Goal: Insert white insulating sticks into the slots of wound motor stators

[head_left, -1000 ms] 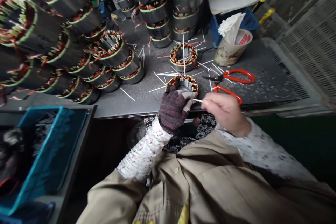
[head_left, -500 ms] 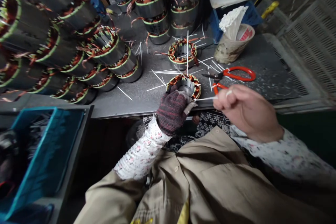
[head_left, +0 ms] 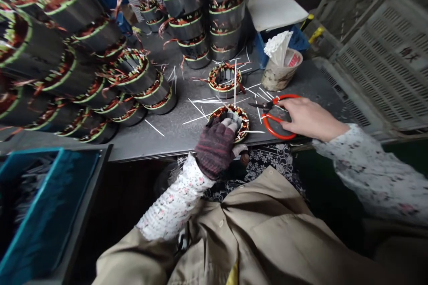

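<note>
My left hand, in a dark striped glove with bare fingertip coverings, grips the near edge of a motor stator, its fingers reaching into the bore. The stator has copper windings and lies on the bench. One white cable tie stands upright at its far side; the tail of another cable tie sticks out to the right. On the right, my bare right hand has its fingers and thumb on the red handles of the scissors, which lie with blades parted and pointing left.
Behind sits a second stator, with loose cable ties scattered around. A cup holds a bundle of ties. Stacked stators crowd the left and back. A teal bin stands front left, grey crates at right.
My right hand has let go of the cable tie tail and moved right and up onto the scissors' handles. My left hand stays on the stator. The view has shifted slightly.
</note>
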A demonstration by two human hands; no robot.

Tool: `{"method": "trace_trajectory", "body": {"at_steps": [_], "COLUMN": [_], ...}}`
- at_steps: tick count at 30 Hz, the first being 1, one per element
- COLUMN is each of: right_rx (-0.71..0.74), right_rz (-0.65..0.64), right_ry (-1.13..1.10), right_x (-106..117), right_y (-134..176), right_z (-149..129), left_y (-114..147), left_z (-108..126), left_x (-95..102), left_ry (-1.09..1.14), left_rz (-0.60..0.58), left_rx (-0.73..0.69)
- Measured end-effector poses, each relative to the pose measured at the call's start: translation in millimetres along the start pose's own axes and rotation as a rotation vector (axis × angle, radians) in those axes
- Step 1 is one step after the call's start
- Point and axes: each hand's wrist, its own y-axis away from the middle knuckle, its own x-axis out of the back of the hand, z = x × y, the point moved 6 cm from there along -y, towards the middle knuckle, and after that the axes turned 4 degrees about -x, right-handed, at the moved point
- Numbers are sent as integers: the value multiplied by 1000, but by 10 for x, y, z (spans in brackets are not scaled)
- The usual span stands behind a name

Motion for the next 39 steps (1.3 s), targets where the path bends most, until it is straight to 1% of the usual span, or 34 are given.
{"method": "trace_trajectory", "body": {"at_steps": [1,3,5,7,8,10,12,14,17,19,22,23,25,27,29,32,35,37,39], "right_rx": [1,32,70,72,66,57,87,119,120,86,53,69,155,263,339,351,328,357,398], "right_rz": [-55,-117,-141,-154,-153,-135,-108,-93,-86,-107,-187,-213,-232,-213,-190,-224,-290,-286,-250], "right_ry": [74,190,290,353,354,287,175,109,147,210,272,272,267,300,367,428,413,355,290], "right_x": [-54,-143,-187,-182,-165,-118,-83,-82,-128,-171,-208,-200,-136,-26,86,187,198,181,158], "right_y": [-33,-109,-167,-174,-154,-75,16,68,35,-13,-10,16,83,139,159,137,145,188,245], "right_z": [115,205,165,75,19,-118,-292,-467,-652,-689,-636,-615,-607,-640,-694,-739,-739,-779,-861], "left_y": [-18,-47,-62,-57,-47,-19,9,28,38,37,30,28,26,28,35,43,42,37,33], "left_z": [21,39,23,-17,-42,-95,-141,-171,-196,-200,-186,-181,-181,-193,-202,-213,-220,-213,-212], "left_x": [-19,-43,-40,-17,-8,3,4,0,-15,-23,-21,-16,-13,-10,-6,7,7,-1,-9], "left_ry": [-69,-144,-175,-188,-185,-165,-140,-125,-130,-126,-104,-99,-94,-82,-46,23,22,3,-12], "left_rz": [-57,-145,-179,-170,-167,-174,-194,-214,-240,-248,-247,-243,-244,-238,-217,-181,-190,-216,-241], "left_rx": [0,-11,-35,-78,-102,-143,-169,-175,-155,-141,-153,-163,-173,-171,-172,-150,-111,-109,-110]}}
